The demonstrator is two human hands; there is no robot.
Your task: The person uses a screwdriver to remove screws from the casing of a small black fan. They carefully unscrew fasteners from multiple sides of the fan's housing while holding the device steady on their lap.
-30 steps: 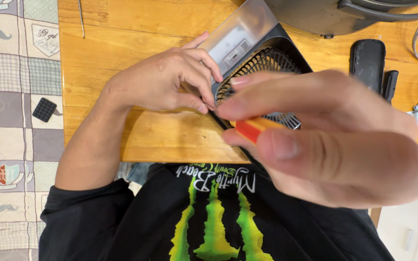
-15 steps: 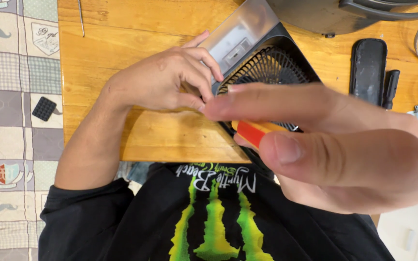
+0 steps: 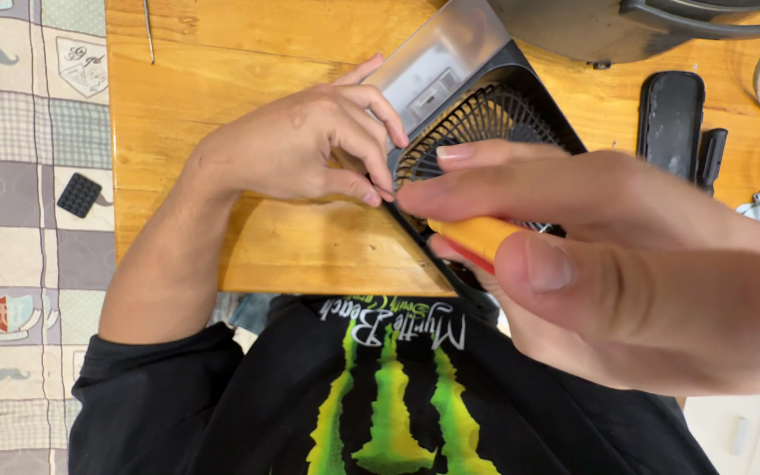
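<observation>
Warm, glossy honey-coloured wood forms the tabletop (image 3: 248, 88), its grain running lengthwise, beside a patchwork floor covering (image 3: 19, 176) of grey, cream and checked squares on which a small black ridged pad (image 3: 79, 194) lies. On the table's near edge sits a black fan (image 3: 477, 114) with a round wire grille of thin radiating spokes set in a smooth angular housing, and the left hand (image 3: 296, 145) curls its fingertips against the grille's rim. Close to the camera, the right hand (image 3: 626, 264) pinches an orange tool handle (image 3: 477, 237) with a red stripe between thumb and forefinger over the fan's near corner, while a flat black oblong case (image 3: 668, 123) lies farther right.
</observation>
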